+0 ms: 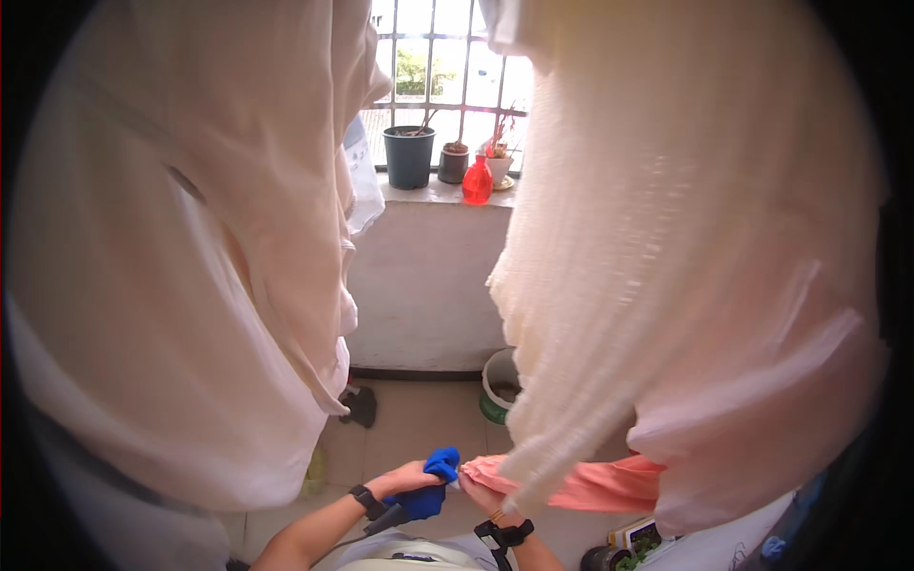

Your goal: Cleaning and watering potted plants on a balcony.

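Observation:
A bright blue cloth (421, 504) is bunched in my left hand (408, 477), with one crumpled part standing up above the thumb. Close beside it, my right hand (480, 495) grips the gathered end of a coral-pink cloth (603, 485). That cloth stretches off to the right, partly behind hanging laundry. A small white bit shows between the two hands; what it is I cannot tell. Dark straps circle both wrists. Over my right forearm hangs the lower edge of a cream knitted cloth (571, 457).
Large pale fabric (178, 321) hangs on the left. Ahead, a sill under a barred window holds a black plant pot (409, 160), smaller pots and a red spray bottle (477, 182). A white-and-green bucket (494, 403) stands on the tiled floor, and potted greenery (643, 549) at lower right.

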{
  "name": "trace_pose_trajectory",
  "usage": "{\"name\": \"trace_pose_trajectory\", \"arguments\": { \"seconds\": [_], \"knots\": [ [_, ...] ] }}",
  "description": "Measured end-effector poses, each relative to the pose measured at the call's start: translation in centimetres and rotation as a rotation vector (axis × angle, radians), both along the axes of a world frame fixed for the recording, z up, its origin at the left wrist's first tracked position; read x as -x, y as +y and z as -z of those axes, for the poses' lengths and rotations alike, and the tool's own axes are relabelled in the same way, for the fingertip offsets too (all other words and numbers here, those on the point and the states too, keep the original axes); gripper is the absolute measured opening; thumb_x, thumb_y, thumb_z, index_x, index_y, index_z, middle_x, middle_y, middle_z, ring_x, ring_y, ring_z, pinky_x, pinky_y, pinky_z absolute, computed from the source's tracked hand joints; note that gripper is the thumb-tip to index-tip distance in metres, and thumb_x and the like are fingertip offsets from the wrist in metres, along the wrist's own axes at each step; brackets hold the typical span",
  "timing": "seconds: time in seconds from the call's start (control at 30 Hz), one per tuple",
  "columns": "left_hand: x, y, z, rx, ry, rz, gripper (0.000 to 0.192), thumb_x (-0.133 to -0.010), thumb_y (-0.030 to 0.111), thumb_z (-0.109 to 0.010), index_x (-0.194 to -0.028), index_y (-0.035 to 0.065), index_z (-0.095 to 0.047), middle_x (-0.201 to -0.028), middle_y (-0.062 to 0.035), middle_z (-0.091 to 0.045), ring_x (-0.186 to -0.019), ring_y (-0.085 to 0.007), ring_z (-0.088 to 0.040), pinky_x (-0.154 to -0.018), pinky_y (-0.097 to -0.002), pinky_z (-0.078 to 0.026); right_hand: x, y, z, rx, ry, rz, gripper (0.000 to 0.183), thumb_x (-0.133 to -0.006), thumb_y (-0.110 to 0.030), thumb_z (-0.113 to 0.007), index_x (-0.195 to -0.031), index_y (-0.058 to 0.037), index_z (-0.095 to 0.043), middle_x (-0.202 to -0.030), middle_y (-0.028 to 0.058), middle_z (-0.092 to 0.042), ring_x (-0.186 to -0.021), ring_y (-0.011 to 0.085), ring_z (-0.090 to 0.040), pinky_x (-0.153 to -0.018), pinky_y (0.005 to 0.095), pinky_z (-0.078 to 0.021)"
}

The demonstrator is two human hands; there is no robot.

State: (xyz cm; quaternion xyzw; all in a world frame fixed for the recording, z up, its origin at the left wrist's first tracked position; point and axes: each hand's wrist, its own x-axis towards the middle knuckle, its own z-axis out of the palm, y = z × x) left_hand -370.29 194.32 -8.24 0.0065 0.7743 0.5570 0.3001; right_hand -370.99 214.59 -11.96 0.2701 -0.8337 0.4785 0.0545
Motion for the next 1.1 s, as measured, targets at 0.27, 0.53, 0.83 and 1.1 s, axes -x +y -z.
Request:
{"name": "trace_pose_trajectory", "arguments": {
  "seconds": [0.27, 0.53, 0.83, 1.1],
  "knots": [
    [2.8, -5.3, -0.9, -0.115, 0.107, -0.317, 0.040, -0.076, 0.028, -0.062, -0.107, 0.0046, -0.057, -0.095, -0.0090, -0.063, -0.085, -0.0158, -0.059, -0.075, -0.0305, -0.048, 0.3, -6.9, -6.2, -0.040, -0.271, 0.130, 0.021, -0.083, -0.022, -0.056, -0.093, -0.0051, -0.061, -0.076, 0.0142, -0.064, -0.068, 0.0266, -0.063, -0.064, 0.0335, -0.0490],
    [6.0, -1.9, -5.7, -0.198, 0.028, -0.484, 0.035, -0.080, 0.023, -0.060, -0.110, 0.0054, -0.056, -0.105, -0.0094, -0.060, -0.096, -0.0179, -0.055, -0.086, -0.0305, -0.042, 5.5, -1.2, -8.8, 0.158, -0.577, 0.374, 0.017, -0.084, -0.010, -0.051, -0.097, -0.0008, -0.058, -0.073, 0.0100, -0.064, -0.068, 0.0173, -0.063, -0.061, 0.0264, -0.0485],
    [33.8, -4.4, -17.9, -0.034, 0.516, -0.451, 0.048, -0.069, 0.007, -0.065, -0.113, 0.0050, -0.048, -0.099, -0.0141, -0.059, -0.094, -0.0246, -0.058, -0.082, -0.0322, -0.045, 34.1, -4.4, -14.9, 0.229, -0.158, 0.469, 0.022, -0.081, -0.006, -0.054, -0.103, -0.0018, -0.054, -0.084, 0.0086, -0.059, -0.068, 0.0160, -0.057, -0.064, 0.0278, -0.0466],
    [50.8, -7.2, -25.3, 0.202, 0.994, -0.640, 0.059, -0.063, 0.004, -0.068, -0.117, 0.0078, -0.043, -0.102, -0.0165, -0.056, -0.098, -0.0338, -0.054, -0.082, -0.0366, -0.045, 53.1, -10.6, -27.1, 0.246, 0.404, 0.492, 0.052, -0.074, -0.014, -0.065, -0.119, 0.0015, -0.042, -0.101, 0.0131, -0.052, -0.093, 0.0248, -0.050, -0.082, 0.0367, -0.0385]
  ]
}}
